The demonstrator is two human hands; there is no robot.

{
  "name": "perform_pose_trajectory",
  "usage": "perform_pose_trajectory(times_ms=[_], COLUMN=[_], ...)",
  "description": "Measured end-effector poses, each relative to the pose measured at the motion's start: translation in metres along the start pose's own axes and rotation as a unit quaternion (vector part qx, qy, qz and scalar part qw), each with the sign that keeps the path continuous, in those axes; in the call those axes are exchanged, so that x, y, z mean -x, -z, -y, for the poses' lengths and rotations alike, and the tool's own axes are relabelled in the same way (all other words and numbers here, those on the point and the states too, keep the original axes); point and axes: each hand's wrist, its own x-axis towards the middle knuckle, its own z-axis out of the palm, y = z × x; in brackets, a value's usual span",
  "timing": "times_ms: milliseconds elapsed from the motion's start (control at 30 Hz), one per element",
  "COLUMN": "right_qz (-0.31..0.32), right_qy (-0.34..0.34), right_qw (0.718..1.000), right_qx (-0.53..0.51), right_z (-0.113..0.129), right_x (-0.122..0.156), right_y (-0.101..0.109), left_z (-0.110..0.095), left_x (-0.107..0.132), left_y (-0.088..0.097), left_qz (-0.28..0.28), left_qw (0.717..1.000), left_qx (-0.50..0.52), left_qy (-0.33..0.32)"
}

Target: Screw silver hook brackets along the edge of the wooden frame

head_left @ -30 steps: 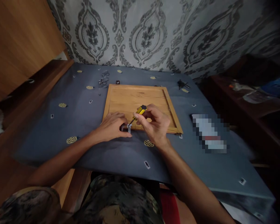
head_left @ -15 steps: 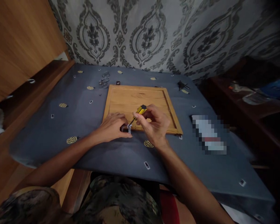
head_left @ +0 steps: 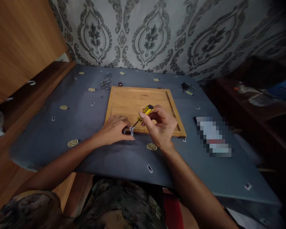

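A wooden cabinet door panel (head_left: 143,101) lies flat on a grey cloth-covered table (head_left: 85,149). My right hand (head_left: 160,127) is closed round a yellow-and-black screwdriver (head_left: 145,112), whose tip points down-left at a small metal hinge (head_left: 131,130) on the panel's near edge. My left hand (head_left: 114,128) is closed on that hinge, pressing it against the panel's front rail.
Loose metal hardware (head_left: 106,82) lies at the back left of the table, a dark small tool (head_left: 186,86) at the back right. A blurred flat object (head_left: 214,135) sits to the right of the panel. A wooden cabinet wall (head_left: 19,41) rises at left; a dark shelf (head_left: 257,105) stands right.
My right hand has shifted slightly to the right and up, tilting the screwdriver handle further from the hinge. The left hand has stayed on the hinge.
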Motion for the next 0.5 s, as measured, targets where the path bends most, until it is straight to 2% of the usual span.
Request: perform_pose_trajectory(times_ms=[500], right_qz=[0.012], right_qy=[0.011], right_qw=[1.000], right_qx=[-0.009], right_z=[-0.0060], right_x=[0.0019], right_y=[-0.0015], left_z=[-0.0019], left_x=[-0.0003], left_y=[0.0034], left_qz=[0.012], left_qw=[1.000], left_qx=[-0.011], left_qy=[0.004])
